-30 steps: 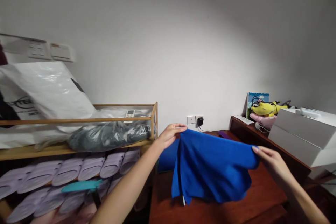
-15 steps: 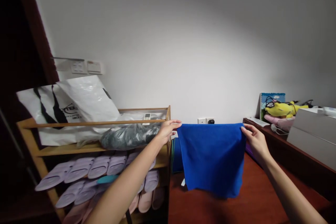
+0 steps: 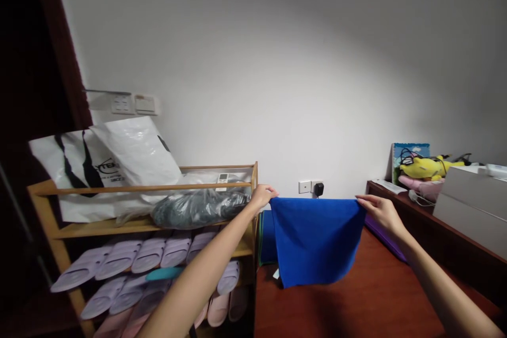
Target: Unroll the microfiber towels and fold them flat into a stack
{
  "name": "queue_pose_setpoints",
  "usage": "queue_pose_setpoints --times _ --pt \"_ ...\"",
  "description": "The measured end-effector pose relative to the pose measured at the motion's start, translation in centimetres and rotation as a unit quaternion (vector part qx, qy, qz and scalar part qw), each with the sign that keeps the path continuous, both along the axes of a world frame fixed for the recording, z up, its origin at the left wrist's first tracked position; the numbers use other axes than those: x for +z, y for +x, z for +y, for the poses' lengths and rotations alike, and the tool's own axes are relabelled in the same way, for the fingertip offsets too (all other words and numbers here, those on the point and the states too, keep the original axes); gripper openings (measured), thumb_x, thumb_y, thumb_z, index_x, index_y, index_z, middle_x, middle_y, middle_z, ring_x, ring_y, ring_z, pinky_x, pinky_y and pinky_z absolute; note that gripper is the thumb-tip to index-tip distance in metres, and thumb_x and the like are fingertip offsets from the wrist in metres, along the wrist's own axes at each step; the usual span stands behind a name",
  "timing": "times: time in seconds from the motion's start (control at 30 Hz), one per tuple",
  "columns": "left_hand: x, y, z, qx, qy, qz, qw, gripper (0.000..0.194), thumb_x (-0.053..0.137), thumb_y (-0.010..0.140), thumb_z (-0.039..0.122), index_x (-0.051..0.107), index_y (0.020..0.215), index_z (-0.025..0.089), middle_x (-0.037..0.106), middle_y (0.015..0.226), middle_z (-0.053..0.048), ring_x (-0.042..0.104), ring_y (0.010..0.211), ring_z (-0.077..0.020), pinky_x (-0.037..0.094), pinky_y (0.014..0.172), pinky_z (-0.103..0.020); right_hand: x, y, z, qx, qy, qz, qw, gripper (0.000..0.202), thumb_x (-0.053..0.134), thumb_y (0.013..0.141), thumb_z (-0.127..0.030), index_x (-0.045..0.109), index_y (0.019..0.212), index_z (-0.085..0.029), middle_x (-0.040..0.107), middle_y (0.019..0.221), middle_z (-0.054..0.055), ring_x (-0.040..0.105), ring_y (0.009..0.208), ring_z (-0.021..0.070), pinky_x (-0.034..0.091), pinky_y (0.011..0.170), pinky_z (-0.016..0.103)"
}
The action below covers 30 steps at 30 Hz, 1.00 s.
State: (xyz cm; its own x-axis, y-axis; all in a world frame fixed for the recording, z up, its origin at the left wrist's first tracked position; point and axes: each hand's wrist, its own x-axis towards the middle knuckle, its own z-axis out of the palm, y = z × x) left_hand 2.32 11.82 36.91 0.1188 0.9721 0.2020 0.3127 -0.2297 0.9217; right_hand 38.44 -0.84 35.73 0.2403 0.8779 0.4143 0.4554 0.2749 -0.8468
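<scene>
A blue cloth hangs stretched between my two hands above the reddish-brown table. My left hand pinches its upper left corner, and my right hand pinches the upper right one. The top edge is nearly straight, while the lower part droops freely and curves toward the right. A small white tag shows at the cloth's lower left. Behind the cloth's left side stands another dark blue item, partly hidden.
At left, a wooden rack holds a white bag, a plastic-wrapped dark bundle and several slippers. On the right ledge are a yellow plush toy and a white box. A purple item lies along the ledge's base.
Both hands have come slightly closer together, and the cloth's top edge has dropped a little. Its lower right corner has swung up, and more of the purple item shows.
</scene>
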Motion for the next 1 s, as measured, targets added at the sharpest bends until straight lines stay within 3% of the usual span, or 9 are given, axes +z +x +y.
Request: queue_pose_setpoints --times 0.2,0.37,0.47,0.63,1.0 --pt "0.0 -1.0 -2.1 -0.061 -0.046 -0.045 0.996 0.035 0.072 0.063 0.048 0.063 0.075 0.015 0.061 0.064 0.001 0.056 0.057 -0.0110 0.036 0.051 -0.023 0.7 0.8 -0.4 0.004 -0.016 -0.075 0.997 0.044 0.062 0.070 -0.055 0.070 0.090 -0.017 0.072 0.093 0.009 0.065 0.092 0.0289 0.049 0.085 0.039" --pt "1.3 -1.7 -4.5 -0.127 -0.004 -0.049 0.991 0.042 0.077 0.050 0.031 0.068 0.088 0.019 0.067 0.081 -0.001 0.058 0.072 -0.0134 0.041 0.061 -0.024 1.8 0.6 -1.4 0.036 -0.016 -0.108 0.993 0.044 0.061 0.073 -0.051 0.066 0.103 -0.019 0.072 0.098 0.008 0.064 0.096 0.0279 0.049 0.086 0.038" --pt "1.8 -1.8 -5.0 -0.114 0.040 -0.028 0.992 0.033 0.076 0.049 0.027 0.069 0.080 0.017 0.065 0.070 0.001 0.056 0.069 -0.0143 0.041 0.063 -0.025 2.3 0.8 -1.7 0.027 -0.004 -0.122 0.992 0.044 0.062 0.072 -0.050 0.065 0.104 -0.020 0.072 0.097 0.008 0.064 0.096 0.0283 0.050 0.087 0.039" --pt "2.2 -2.4 -4.9 -0.099 0.085 0.014 0.991 0.022 0.073 0.055 0.035 0.068 0.066 0.017 0.064 0.061 0.001 0.057 0.065 -0.0165 0.043 0.064 -0.028 2.6 1.3 -2.2 -0.006 0.017 -0.137 0.990 0.042 0.060 0.073 -0.052 0.066 0.101 -0.021 0.072 0.096 0.008 0.065 0.093 0.0276 0.051 0.084 0.038" --pt "2.6 -2.6 -5.3 -0.098 0.122 0.054 0.986 0.030 0.073 0.058 0.046 0.068 0.066 0.018 0.066 0.064 0.000 0.058 0.068 -0.0180 0.045 0.065 -0.027 2.3 1.4 -3.3 -0.021 0.029 -0.159 0.987 0.040 0.058 0.075 -0.052 0.066 0.099 -0.021 0.072 0.095 0.006 0.065 0.091 0.0268 0.051 0.081 0.036"
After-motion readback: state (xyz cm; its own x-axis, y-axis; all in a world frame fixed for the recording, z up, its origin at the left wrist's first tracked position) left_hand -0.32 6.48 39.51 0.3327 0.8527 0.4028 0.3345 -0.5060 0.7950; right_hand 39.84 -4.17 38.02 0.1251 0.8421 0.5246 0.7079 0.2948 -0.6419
